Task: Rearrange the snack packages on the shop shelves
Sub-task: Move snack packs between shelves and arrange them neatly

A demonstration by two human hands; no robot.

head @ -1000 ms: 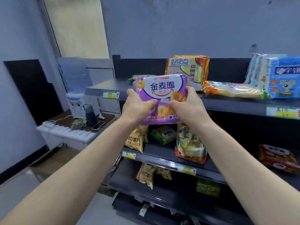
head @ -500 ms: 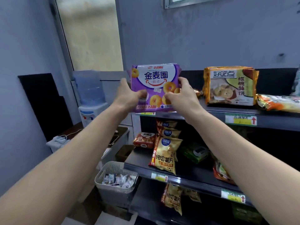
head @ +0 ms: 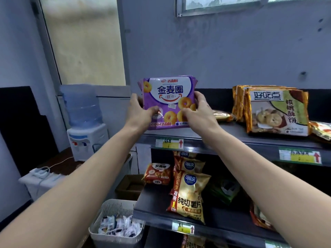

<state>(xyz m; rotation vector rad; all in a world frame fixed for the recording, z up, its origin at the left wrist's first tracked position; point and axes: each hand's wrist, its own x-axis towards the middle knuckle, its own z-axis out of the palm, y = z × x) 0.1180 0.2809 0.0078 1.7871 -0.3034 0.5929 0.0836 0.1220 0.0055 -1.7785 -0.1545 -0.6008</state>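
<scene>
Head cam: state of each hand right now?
Left hand: closed, holding the left edge of the purple snack package.
Right hand: closed, holding the package's right edge.

The top shelf lies bare between the purple pack and the gold packs, save a small packet at the back. Below, chip bags crowd the middle shelf; its left front is bare.

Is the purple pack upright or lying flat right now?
Upright: purple pack stands label-forward at the top shelf edge, left hand and right hand gripping its sides.
</scene>
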